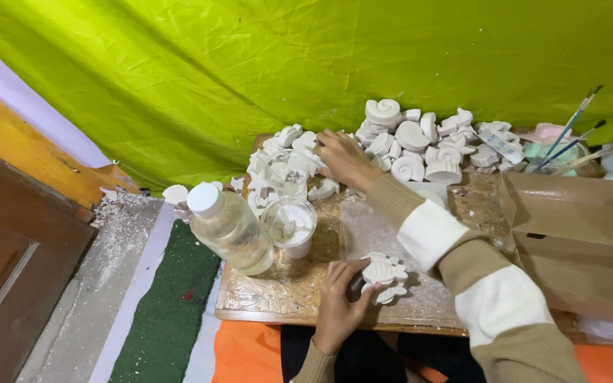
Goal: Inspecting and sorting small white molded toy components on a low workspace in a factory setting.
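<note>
A white plaster fish figure (384, 272) sits near the front edge of the wooden board (285, 294), gripped at its left side by the left hand (340, 301), whose fingers curl closed around it. The right hand (344, 157) reaches to the board's far edge with fingers loosely bent, touching the pile of small white casts (285, 159); whether it grasps one I cannot tell. Near the left edge stand a clear bottle (230, 227) and a plastic cup (290, 223); shell-shaped casts (413, 142) and paintbrushes (569, 138) fill the far right corner.
</note>
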